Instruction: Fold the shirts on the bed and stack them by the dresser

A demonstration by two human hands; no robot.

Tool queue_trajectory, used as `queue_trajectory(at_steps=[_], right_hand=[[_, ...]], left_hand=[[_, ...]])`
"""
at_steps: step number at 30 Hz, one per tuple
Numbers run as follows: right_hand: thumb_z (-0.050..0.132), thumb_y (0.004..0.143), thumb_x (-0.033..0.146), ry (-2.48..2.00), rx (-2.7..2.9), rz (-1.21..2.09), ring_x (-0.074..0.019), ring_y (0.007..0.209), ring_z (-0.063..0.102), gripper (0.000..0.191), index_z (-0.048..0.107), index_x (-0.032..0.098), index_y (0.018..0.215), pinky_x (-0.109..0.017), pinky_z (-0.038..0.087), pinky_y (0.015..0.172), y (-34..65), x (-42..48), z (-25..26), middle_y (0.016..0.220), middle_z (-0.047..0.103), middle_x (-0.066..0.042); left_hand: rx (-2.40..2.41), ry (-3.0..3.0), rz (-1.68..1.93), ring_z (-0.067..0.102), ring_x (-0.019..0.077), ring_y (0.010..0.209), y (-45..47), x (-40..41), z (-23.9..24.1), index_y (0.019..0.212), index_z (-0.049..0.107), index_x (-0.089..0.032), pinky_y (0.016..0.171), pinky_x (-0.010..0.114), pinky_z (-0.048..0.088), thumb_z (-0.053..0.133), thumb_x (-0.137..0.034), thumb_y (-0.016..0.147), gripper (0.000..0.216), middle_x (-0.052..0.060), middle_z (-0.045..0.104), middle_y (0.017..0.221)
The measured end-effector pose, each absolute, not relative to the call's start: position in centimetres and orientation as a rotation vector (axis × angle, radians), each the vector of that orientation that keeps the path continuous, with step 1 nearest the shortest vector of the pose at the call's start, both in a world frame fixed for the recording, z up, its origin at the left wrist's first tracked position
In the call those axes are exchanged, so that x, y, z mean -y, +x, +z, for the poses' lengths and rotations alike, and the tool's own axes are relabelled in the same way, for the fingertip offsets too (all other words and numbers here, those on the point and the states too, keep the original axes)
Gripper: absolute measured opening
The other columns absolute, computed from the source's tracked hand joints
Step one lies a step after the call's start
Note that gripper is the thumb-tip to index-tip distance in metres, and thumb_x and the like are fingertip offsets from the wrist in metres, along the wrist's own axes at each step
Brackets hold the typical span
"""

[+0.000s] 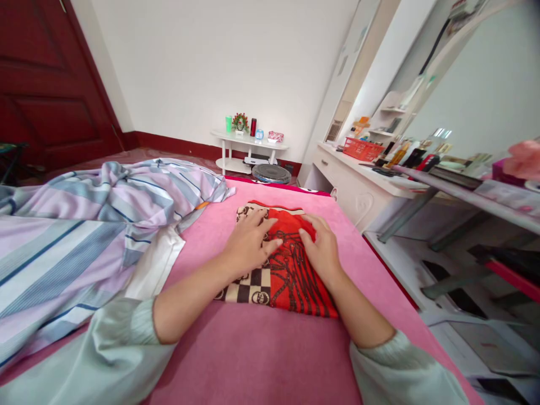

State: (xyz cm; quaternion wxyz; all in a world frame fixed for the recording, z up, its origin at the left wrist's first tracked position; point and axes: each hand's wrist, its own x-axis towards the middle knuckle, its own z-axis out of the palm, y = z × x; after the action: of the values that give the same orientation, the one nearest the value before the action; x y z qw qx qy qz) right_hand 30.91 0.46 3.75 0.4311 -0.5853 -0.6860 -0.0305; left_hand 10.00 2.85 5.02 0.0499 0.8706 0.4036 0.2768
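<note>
A folded cloth [291, 270], red with dark chain-like patterns on one side and brown-and-cream checks on the other, lies flat on the pink bed cover [253, 349]. My left hand [251, 239] rests over its checked left part, fingers spread and pointing away from me. On the far right part of the red side lies my right hand [323, 244], fingers stretched out and thumb apart. Both palms face down, and neither hand grips the cloth. Whether the cloth is a scarf or a garment, I cannot tell.
A rumpled striped blanket [84, 247] covers the bed's left side. On the right stands a white dressing table [346, 174] with a red basket [363, 149], bottles and a mirror. A small white shelf table [248, 138] stands against the far wall, near a round dark-topped object [270, 173].
</note>
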Motion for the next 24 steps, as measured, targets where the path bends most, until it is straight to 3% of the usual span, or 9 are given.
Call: queue_trajectory(at_steps=[3,8,17,24], right_hand=[[0.039,0.091,0.036,-1.616,1.99,-0.055,-0.0219,0.137,0.029,0.053,0.038,0.017,0.141,-0.044,0.024,0.111,28.8,0.2,3.0,0.147,0.037,-0.009],[0.022,0.096,0.047,-1.924,2.234,0.051,-0.0211,0.143,0.014,0.058,0.028,0.018,0.147,-0.045,0.013,0.114,28.0,0.1,1.5,0.155,0.021,-0.005],[0.02,0.095,0.052,-2.025,2.218,0.149,-0.021,0.144,0.007,0.061,0.023,0.022,0.148,-0.043,0.008,0.114,28.0,0.5,2.5,0.156,0.014,-0.004],[0.02,0.093,0.061,-2.133,2.125,0.219,-0.0224,0.144,0.008,0.066,0.018,0.026,0.149,-0.044,0.011,0.113,30.6,4.2,2.5,0.157,0.012,-0.005]], left_hand=[[-1.226,2.742,0.534,0.018,0.0311,0.141,10.7,-1.4,3.3,0.142,0.039,-0.022,0.113,0.052,0.015,0.036,-0.062,0.087,0.068,0.01,0.025,0.153],[-1.259,2.787,0.384,0.015,0.031,0.142,10.8,-1.3,1.0,0.145,0.034,-0.023,0.113,0.052,0.011,0.027,-0.063,0.089,0.069,0.009,0.022,0.154],[-1.231,2.778,0.367,0.017,0.0308,0.141,10.4,-1.4,1.3,0.145,0.033,-0.024,0.113,0.05,0.011,0.026,-0.065,0.089,0.07,0.009,0.023,0.154],[-1.201,2.718,0.345,0.012,0.0247,0.143,5.0,0.2,1.4,0.146,0.029,-0.03,0.112,0.045,0.016,0.028,-0.058,0.092,0.06,0.006,0.018,0.156]])
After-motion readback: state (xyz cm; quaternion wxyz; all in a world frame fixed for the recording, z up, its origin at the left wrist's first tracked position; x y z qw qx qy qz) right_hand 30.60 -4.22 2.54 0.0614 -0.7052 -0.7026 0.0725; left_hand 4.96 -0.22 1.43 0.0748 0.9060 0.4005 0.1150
